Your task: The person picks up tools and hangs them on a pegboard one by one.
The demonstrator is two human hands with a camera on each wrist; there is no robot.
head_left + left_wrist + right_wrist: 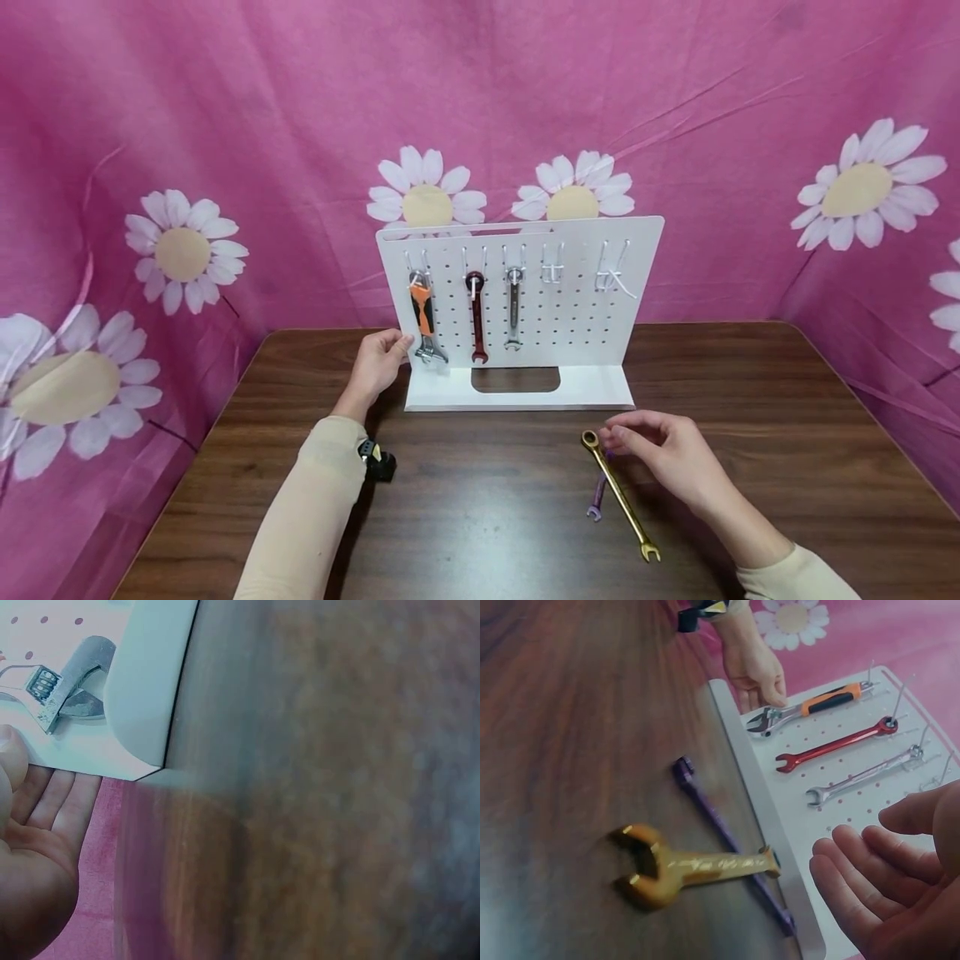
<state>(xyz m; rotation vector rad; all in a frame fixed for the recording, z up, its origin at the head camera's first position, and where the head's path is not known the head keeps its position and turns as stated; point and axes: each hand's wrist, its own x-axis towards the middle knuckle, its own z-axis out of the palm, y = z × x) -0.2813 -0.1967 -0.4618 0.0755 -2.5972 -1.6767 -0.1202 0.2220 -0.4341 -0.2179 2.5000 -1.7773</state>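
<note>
- Head view: judged past midway, with three tools hung on the white pegboard [585, 354] and two wrenches off it.
- At the pegboard's left edge, gripping with the left hand [382, 362]: thumb in front, fingers behind, forearm reaching forward.
- From the pegboard's left side to its middle, already hung, open ends down: orange-handled wrench [422, 312], red wrench [477, 321], silver wrench [514, 304].
- Toward the pegboard's right side, bare and judged left to fill: inner hook [552, 269], outer hook [611, 276].
- Before the pegboard's right end, not yet hung: purple wrench [597, 497] on the table [300, 362], then gold wrench [621, 493], crossing over it as viewed; resting or raised, impossible to tell.
- Farthest right, before the pegboard's right corner: right hand [671, 454], fingers loosely bent, thumb apart, fingertips near the gold wrench's ring end, no hold visible; forearm angled in from the right.
</note>
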